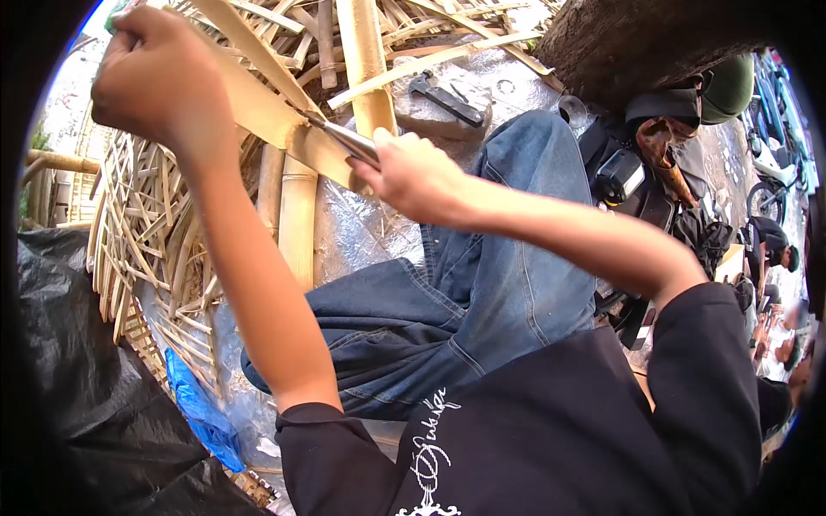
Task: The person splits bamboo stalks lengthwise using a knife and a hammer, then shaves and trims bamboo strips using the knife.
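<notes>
Nearest us is a black T-shirt with white lettering, and beyond it blue jeans, one knee raised. Over the jeans our right hand is wrapped firmly around a knife. Its blade lies across the bamboo strip, which slants from beside this hand up toward our raised left hand. That one is curled into a fist; we cannot tell what is inside it. Just beyond the knees a dark hammer-like tool rests on a block. At our left we see a blue plastic sheet and a heap of thin bamboo slats. Farther off stand a thick tree trunk and, at far right, a bicycle.
</notes>
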`<act>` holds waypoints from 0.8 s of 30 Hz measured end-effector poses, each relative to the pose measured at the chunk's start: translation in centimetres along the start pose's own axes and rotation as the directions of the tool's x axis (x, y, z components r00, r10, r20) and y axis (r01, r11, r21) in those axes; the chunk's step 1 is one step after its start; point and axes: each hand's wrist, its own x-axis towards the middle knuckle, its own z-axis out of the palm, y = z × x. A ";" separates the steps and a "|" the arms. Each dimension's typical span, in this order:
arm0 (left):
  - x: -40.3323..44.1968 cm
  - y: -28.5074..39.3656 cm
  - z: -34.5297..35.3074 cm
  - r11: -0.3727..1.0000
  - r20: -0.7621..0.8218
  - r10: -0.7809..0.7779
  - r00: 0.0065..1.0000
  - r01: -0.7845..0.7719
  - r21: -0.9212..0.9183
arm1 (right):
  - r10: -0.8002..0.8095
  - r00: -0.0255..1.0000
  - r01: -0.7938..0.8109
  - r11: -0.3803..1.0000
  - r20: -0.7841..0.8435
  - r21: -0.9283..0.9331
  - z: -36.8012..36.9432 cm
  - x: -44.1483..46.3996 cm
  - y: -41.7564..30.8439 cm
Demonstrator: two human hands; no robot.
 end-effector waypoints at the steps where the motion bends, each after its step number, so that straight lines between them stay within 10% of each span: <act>1: -0.5 0.6 0.0 0.998 -0.088 0.032 0.996 -0.037 -0.058 | -0.030 0.993 0.030 1.000 -0.112 -0.007 1.8 0.2 0.1; 8: 1.2 -2.3 -0.1 0.997 -0.091 0.051 0.995 -0.046 0.054 | 0.050 0.936 -0.008 0.993 -0.348 0.121 7.1 1.8 -0.9; 12: 1.2 -2.8 -0.5 0.997 -0.071 0.081 0.994 -0.081 -0.003 | 0.104 0.937 -0.225 0.910 0.333 0.348 1.9 3.9 1.0; 14: 1.4 -2.7 -0.2 0.996 -0.019 0.067 0.998 -0.066 0.056 | 0.116 0.908 -0.307 0.837 0.402 0.453 0.1 3.2 1.1; 16: 1.4 -2.4 0.7 0.990 -0.017 0.108 0.994 -0.106 0.097 | -0.003 0.997 0.012 0.993 -0.077 0.115 3.7 2.4 1.3; 18: 0.8 -1.7 1.6 0.972 -0.037 0.227 0.973 -0.224 0.064 | 0.093 0.964 -0.070 0.992 -0.249 0.101 6.0 0.5 0.0; 24: -0.5 0.2 2.4 0.991 -0.085 0.129 0.988 -0.131 -0.024 | 0.205 0.930 -0.155 0.971 -0.306 0.180 11.1 2.2 1.1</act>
